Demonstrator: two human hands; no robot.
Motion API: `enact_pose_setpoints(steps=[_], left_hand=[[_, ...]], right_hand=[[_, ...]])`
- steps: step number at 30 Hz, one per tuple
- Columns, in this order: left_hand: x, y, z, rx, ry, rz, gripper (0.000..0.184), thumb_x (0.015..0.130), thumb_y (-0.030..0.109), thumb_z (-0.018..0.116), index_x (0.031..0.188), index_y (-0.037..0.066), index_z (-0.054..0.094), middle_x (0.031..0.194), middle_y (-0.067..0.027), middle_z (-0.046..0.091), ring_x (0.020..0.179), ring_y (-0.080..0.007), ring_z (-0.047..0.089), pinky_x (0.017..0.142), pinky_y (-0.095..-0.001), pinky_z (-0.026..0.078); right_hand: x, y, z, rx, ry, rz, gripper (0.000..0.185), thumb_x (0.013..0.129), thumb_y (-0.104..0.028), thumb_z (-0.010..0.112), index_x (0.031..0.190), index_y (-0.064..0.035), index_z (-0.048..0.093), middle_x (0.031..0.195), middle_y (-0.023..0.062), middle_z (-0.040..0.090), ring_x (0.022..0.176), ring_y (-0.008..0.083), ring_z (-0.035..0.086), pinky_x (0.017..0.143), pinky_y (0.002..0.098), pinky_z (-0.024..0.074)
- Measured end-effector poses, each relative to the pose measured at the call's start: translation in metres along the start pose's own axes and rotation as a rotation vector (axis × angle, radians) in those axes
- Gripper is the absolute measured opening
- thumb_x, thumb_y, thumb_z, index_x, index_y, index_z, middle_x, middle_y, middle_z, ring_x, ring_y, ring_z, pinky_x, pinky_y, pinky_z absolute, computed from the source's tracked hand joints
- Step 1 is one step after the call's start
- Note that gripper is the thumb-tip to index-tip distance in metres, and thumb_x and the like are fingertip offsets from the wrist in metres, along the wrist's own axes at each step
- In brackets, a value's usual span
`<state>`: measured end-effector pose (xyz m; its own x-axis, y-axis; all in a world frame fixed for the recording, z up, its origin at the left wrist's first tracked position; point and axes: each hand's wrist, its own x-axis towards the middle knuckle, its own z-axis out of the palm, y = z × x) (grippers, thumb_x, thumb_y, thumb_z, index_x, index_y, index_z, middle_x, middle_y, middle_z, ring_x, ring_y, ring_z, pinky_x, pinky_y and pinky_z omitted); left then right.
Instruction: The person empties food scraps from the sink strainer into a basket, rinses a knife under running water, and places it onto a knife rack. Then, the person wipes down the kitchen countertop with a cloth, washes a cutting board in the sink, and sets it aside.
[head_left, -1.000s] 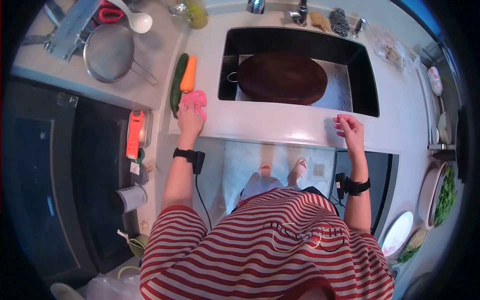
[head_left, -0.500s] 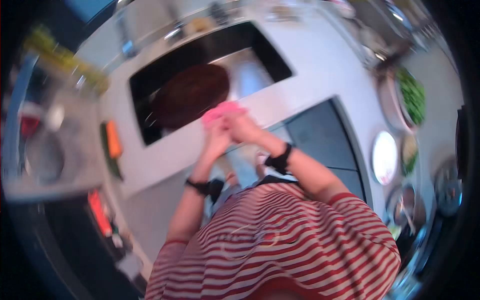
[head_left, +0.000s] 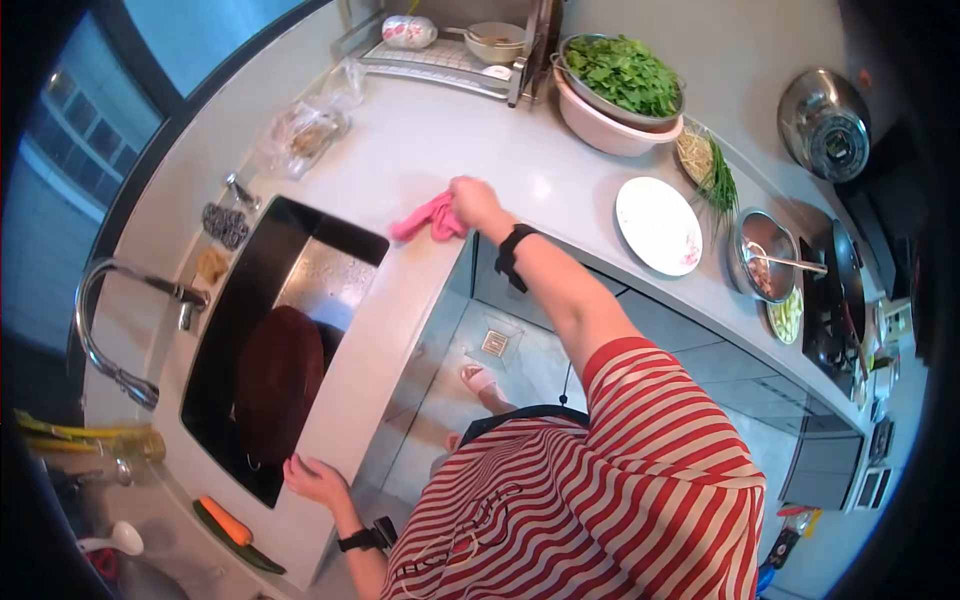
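Observation:
My right hand (head_left: 479,205) is closed on a pink cloth (head_left: 432,218), which lies bunched on the white counter just right of the sink's corner. At the sink's near edge, my left hand (head_left: 316,481) rests on the counter rim with its fingers apart and nothing in it. Inside the dark sink (head_left: 222,400) a large brown round board (head_left: 282,375) leans. A carrot (head_left: 226,521) and a cucumber (head_left: 245,545) lie side by side on the counter to the left of my left hand.
A faucet (head_left: 130,375) arches over the sink's far side. Beyond the cloth are a plastic bag (head_left: 305,135) and a dish rack (head_left: 440,70). Rightward stand a pink basin (head_left: 600,125) with leafy greens, a white plate (head_left: 655,225), a steel bowl (head_left: 750,275) and a wok (head_left: 848,275).
Both hands were together on the pink cloth before. My left hand has let go and moved to the counter edge; my right hand has brought the cloth onto the counter. The view has turned right.

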<state>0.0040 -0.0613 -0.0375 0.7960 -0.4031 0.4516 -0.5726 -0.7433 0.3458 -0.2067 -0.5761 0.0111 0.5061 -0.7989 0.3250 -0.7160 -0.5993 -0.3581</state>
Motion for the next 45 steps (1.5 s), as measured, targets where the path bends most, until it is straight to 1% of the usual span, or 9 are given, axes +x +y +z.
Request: enact_pose_setpoints(steps=[8, 15, 23, 26, 34, 38, 40, 42, 45], left_hand=[[0.004, 0.01, -0.005, 0.006, -0.041, -0.026, 0.029, 0.08, 0.016, 0.046, 0.101, -0.002, 0.052, 0.111, -0.0201, 0.047, 0.1, -0.0358, 0.042, 0.087, -0.0461, 0.033], [0.006, 0.009, -0.003, 0.059, -0.052, 0.018, 0.031, 0.081, 0.02, 0.045, 0.1, -0.003, 0.052, 0.108, -0.0204, 0.047, 0.098, -0.0361, 0.042, 0.086, -0.0465, 0.032], [0.005, 0.012, -0.002, 0.059, -0.071, 0.008, 0.028, 0.083, 0.018, 0.044, 0.1, -0.003, 0.05, 0.106, -0.0201, 0.047, 0.098, -0.0361, 0.042, 0.086, -0.0462, 0.032], [0.007, 0.014, -0.002, 0.099, -0.087, -0.008, 0.029, 0.083, 0.018, 0.044, 0.1, -0.004, 0.049, 0.106, -0.02, 0.047, 0.098, -0.0361, 0.042, 0.085, -0.0461, 0.032], [0.006, 0.019, -0.011, 0.034, -0.095, 0.005, 0.028, 0.084, 0.016, 0.045, 0.102, -0.005, 0.049, 0.108, -0.0202, 0.047, 0.098, -0.0358, 0.042, 0.085, -0.0445, 0.032], [0.005, 0.017, -0.009, 0.052, -0.071, 0.035, 0.028, 0.084, 0.016, 0.044, 0.102, -0.005, 0.049, 0.108, -0.0216, 0.046, 0.098, -0.0369, 0.042, 0.086, -0.0452, 0.032], [0.008, 0.02, 0.001, 0.06, -0.048, 0.06, 0.028, 0.084, 0.016, 0.044, 0.102, -0.005, 0.048, 0.109, -0.0221, 0.046, 0.098, -0.0372, 0.042, 0.086, -0.0454, 0.032], [0.01, 0.026, -0.006, 0.103, -0.104, 0.007, 0.028, 0.083, 0.015, 0.044, 0.102, -0.005, 0.048, 0.109, -0.0227, 0.046, 0.099, -0.0372, 0.041, 0.087, -0.046, 0.032], [0.009, 0.023, -0.003, 0.112, -0.085, 0.023, 0.029, 0.083, 0.017, 0.044, 0.102, -0.005, 0.048, 0.109, -0.0222, 0.046, 0.099, -0.0373, 0.041, 0.086, -0.0461, 0.032]], right_hand=[[-0.078, 0.094, -0.089, -0.212, 0.294, 0.402, 0.017, 0.07, -0.006, 0.052, 0.085, -0.0022, 0.058, 0.094, 0.0178, 0.056, 0.093, 0.0336, 0.053, 0.075, 0.0423, 0.0453], [-0.11, 0.103, -0.067, -0.343, 0.092, 0.13, 0.036, 0.076, -0.021, 0.056, 0.109, -0.0085, 0.052, 0.117, 0.0137, 0.049, 0.111, 0.0323, 0.043, 0.087, 0.0448, 0.0368], [0.002, 0.169, -0.032, -0.375, 0.229, 0.612, 0.044, 0.076, -0.039, 0.044, 0.092, -0.0008, 0.058, 0.1, 0.0211, 0.056, 0.099, 0.0353, 0.049, 0.085, 0.0429, 0.0378], [0.053, 0.103, 0.005, 0.178, 0.147, 0.378, 0.026, 0.071, -0.027, 0.053, 0.07, -0.0022, 0.061, 0.072, 0.018, 0.06, 0.075, 0.0331, 0.056, 0.074, 0.0403, 0.0433], [0.096, -0.007, 0.062, 0.07, -0.017, -0.356, 0.017, 0.074, -0.012, 0.048, 0.082, -0.0077, 0.062, 0.089, 0.0144, 0.06, 0.087, 0.0288, 0.057, 0.074, 0.0397, 0.0452], [0.109, 0.051, -0.02, 0.055, -0.114, 0.077, 0.012, 0.071, -0.017, 0.055, 0.075, -0.0107, 0.065, 0.073, 0.0149, 0.061, 0.071, 0.0308, 0.059, 0.062, 0.0407, 0.0477], [0.095, 0.078, -0.059, 0.215, 0.266, 0.159, 0.014, 0.073, -0.019, 0.055, 0.076, -0.0104, 0.065, 0.071, 0.0161, 0.061, 0.069, 0.0314, 0.059, 0.063, 0.041, 0.0474], [0.067, 0.066, -0.135, 0.436, 0.19, 0.297, 0.02, 0.075, -0.011, 0.046, 0.074, -0.0071, 0.066, 0.075, 0.0083, 0.065, 0.068, 0.0204, 0.06, 0.063, 0.0283, 0.0476], [0.036, 0.153, -0.095, 0.057, 0.195, 0.417, 0.024, 0.079, -0.015, 0.044, 0.085, -0.0048, 0.065, 0.087, 0.0126, 0.064, 0.078, 0.0247, 0.059, 0.073, 0.0331, 0.0463]])
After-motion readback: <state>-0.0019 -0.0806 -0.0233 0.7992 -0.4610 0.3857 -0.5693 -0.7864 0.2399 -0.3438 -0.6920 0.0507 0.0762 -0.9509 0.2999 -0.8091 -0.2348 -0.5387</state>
